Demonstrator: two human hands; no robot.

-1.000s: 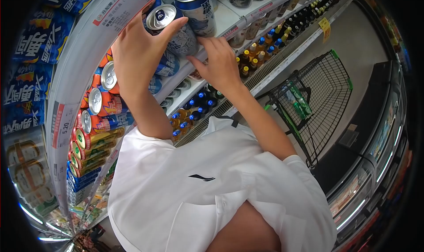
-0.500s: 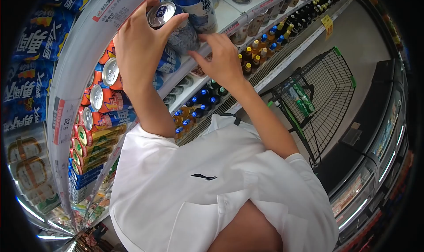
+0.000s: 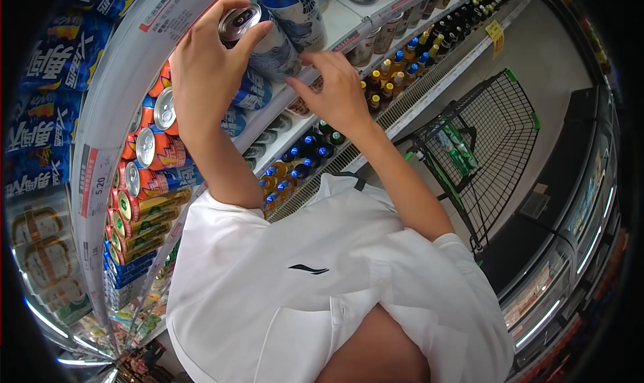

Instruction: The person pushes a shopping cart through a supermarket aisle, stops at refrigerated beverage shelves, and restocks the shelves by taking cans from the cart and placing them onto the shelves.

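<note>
A silver-topped drink can with a pale blue-grey body lies tilted at the shelf's front edge. My left hand is closed round its lid end, thumb on one side and fingers on the other. At the can's lower end, my right hand has its bent fingertips and thumb against the side; part of that grip is hidden. Right behind it stands a blue-and-white can, upright on the white shelf. Blue cans show below the held can.
Orange cans and gold cans line the shelves at left, behind a curved price rail. Bottles with yellow and blue caps stand on the lower shelf. A wire shopping cart holding green packs is at right, near freezers.
My left hand has shifted slightly left and down, and the can's lid has tipped further with it. My right hand has hardly moved.
</note>
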